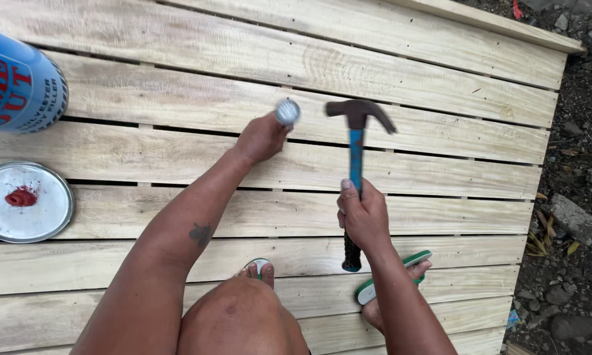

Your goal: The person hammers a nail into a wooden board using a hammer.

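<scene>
Claw hammer (356,164): dark steel head, blue shaft, black grip, raised head-up over pale wooden slats. Small silvery round-topped object (287,112), blurred, sits just left of the hammer head.

bright even daylight, soft faint shadows, slight motion blur on the hammer head (360,113), mild wide-angle bending at edges

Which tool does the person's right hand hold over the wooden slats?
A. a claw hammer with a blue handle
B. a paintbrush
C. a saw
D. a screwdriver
A: the right hand grips a claw hammer by its blue and black handle, head up.
</scene>
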